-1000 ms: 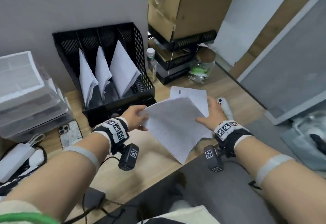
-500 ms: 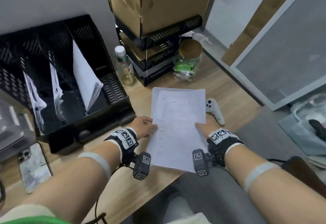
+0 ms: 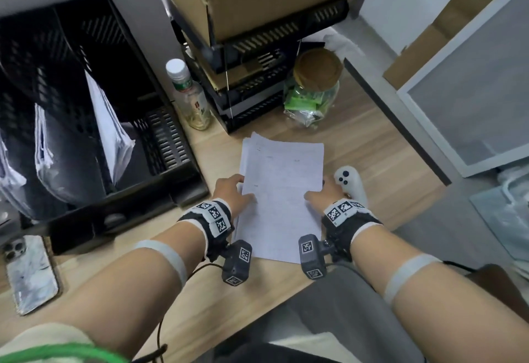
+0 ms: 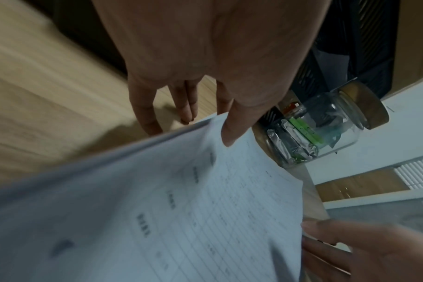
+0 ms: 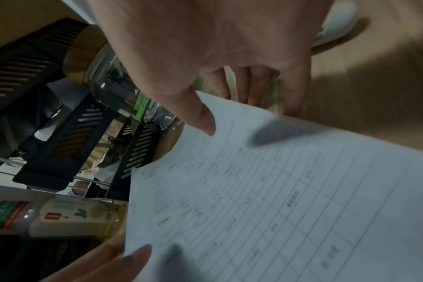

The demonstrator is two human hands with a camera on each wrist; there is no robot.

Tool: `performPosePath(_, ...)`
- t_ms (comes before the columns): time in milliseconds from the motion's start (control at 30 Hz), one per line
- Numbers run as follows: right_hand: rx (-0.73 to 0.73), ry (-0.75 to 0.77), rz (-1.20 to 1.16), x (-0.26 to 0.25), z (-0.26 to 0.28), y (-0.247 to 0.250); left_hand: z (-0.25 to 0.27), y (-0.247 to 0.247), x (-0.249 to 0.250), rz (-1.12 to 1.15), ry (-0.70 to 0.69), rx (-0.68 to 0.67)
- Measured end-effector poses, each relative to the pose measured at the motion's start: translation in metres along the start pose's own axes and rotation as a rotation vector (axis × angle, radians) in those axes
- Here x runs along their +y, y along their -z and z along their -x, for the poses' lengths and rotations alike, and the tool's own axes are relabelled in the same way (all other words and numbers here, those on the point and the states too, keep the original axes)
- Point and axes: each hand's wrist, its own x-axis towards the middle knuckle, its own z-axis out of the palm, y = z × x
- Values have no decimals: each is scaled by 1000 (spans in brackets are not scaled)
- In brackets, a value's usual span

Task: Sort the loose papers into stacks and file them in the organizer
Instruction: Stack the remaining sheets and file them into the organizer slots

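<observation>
A stack of white printed papers lies flat on the wooden desk in front of me. My left hand holds its left edge, thumb on top and fingers below the edge. My right hand holds the right edge the same way, thumb on the top sheet. The black mesh organizer stands at the left. Its slots hold leaning bundles of paper.
A white controller lies just right of my right hand. Behind the stack stand a bottle, a cork-lidded glass jar and black trays carrying a cardboard box. A phone lies at the near left.
A second ago both hands held sheets tilted in the air over another sheet. They came down into one squared stack on the desk; my view swung right and closer.
</observation>
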Motion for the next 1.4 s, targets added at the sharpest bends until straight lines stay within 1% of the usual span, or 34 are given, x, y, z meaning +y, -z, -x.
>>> performPosePath(67,-26,-35,16,-4,3,3,0,-2,1,66,56,40)
performPosePath(133,-50,-68,35,-2,3,4,1,0,2,216,139,44)
performPosePath(167,-82,-73,60,-2,5,4,2,2,2,255,176,33)
performPosePath(233,-120,-66,107,2,2,1,1,3,-2,219,213,-33)
performPosePath(300,-122,-61,122,2,9,1,2,3,-7,172,186,-103)
performPosePath(367,-144,-76,80,-1,19,3,12,4,-6,162,143,-96)
performPosePath(467,-198,-61,-102,2,17,-5,29,5,-5,322,111,-115)
performPosePath(500,-186,-49,-141,0,21,-6,33,6,-6,357,103,-127)
performPosePath(533,-141,-23,-191,1,21,-10,37,7,-6,370,90,-125)
performPosePath(567,-69,-8,-201,-1,29,-12,41,8,-6,374,68,-114)
performPosePath(600,35,26,-192,-5,38,-11,45,11,-7,383,30,-88)
performPosePath(667,217,149,-255,-18,60,-7,58,20,-2,374,-49,-21)
performPosePath(700,230,210,-289,-26,72,-4,65,25,1,363,-85,16)
performPosePath(733,208,290,-319,-36,85,-2,73,33,4,346,-125,56)
performPosePath(767,144,329,-335,-48,99,1,82,40,8,312,-165,95)
performPosePath(800,72,352,-363,-59,107,2,87,45,14,276,-201,131)
performPosePath(867,-62,385,-326,-89,136,3,108,59,23,226,-288,182)
performPosePath(933,-110,407,-261,-121,163,6,126,71,34,111,-371,223)
performPosePath(1000,-112,422,-237,-145,188,9,144,83,44,-1,-427,267)
performPosePath(1067,-99,438,-289,-164,212,15,166,95,47,-48,-510,284)
performPosePath(1133,32,468,-246,-175,229,26,181,102,46,-57,-611,239)
performPosePath(1167,112,488,-195,-179,235,31,188,105,41,-61,-628,204)
performPosePath(1200,166,515,-157,-181,241,35,192,108,35,-66,-624,188)
performPosePath(1233,173,548,-162,-184,247,38,195,111,29,-67,-599,183)
performPosePath(1400,-43,660,-394,-192,285,40,191,112,-7,-60,-382,171)
